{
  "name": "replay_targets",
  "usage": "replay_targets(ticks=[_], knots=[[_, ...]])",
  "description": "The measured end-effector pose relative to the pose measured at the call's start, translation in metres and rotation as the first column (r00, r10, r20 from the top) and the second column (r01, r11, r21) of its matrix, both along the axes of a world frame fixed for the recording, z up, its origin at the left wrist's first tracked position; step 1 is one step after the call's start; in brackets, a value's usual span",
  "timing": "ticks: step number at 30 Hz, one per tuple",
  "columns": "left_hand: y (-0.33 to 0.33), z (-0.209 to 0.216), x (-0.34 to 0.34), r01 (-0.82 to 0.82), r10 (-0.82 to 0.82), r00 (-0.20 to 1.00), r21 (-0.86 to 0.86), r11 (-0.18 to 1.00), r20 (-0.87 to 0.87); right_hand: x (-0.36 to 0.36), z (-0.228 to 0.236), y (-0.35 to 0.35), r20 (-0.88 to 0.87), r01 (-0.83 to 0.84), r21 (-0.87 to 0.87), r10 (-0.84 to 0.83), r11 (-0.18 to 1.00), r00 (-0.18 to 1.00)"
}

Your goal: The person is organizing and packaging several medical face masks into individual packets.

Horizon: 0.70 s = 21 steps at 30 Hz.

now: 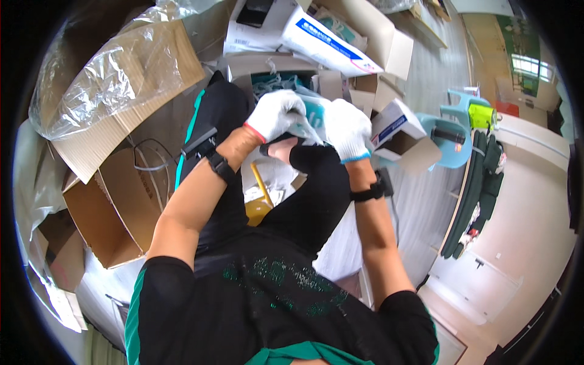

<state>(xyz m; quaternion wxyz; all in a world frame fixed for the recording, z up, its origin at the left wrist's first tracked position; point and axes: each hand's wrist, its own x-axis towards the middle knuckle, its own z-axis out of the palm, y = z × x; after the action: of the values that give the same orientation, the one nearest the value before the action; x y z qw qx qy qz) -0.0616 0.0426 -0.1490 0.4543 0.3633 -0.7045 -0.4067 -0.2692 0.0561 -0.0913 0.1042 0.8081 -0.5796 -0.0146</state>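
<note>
My left hand (277, 114), in a white knit glove with a red cuff, has its fingers pinched on a thin white and teal plastic packet (314, 114). My right hand (348, 129), in a white glove with a blue cuff, is closed on the packet's other side. The packet hangs between both hands above my knees; what is inside it cannot be made out. Just beyond the hands stands an open carton (242, 64) with several teal packets (283, 81) heaped in it. Right of my right hand is a small open white and blue box (396, 126).
A larger white box (331, 42) with raised flaps stands at the back, a dark phone-like object (254, 12) beside it. At left are cardboard (131, 91) under clear plastic film and an open brown carton (115, 213). A blue plastic chair (453, 158) is at right.
</note>
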Motion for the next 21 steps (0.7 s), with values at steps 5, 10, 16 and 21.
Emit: replay_targets(ticks=[5, 10, 16, 21], knots=[[-0.004, 0.010, 0.000, -0.055, 0.056, 0.996, -0.019, 0.998, 0.072, 0.004, -0.001, -0.002, 0.019, -0.134, 0.100, 0.133, 0.986, 0.991], [-0.006, 0.003, -0.006, -0.031, 0.031, 0.997, -0.002, 1.000, 0.075, 0.010, 0.008, 0.003, 0.140, -0.194, 0.032, 0.188, 0.980, 0.972], [-0.009, -0.006, -0.016, 0.032, -0.052, 0.991, 0.153, 0.988, 0.126, 0.007, -0.006, 0.011, 0.282, -0.359, -0.192, 0.402, 0.913, 0.871], [-0.005, -0.010, -0.017, -0.033, 0.029, 0.996, 0.041, 0.999, 0.079, 0.027, 0.017, 0.021, 0.444, -0.144, 0.083, 0.093, 0.986, 0.891]])
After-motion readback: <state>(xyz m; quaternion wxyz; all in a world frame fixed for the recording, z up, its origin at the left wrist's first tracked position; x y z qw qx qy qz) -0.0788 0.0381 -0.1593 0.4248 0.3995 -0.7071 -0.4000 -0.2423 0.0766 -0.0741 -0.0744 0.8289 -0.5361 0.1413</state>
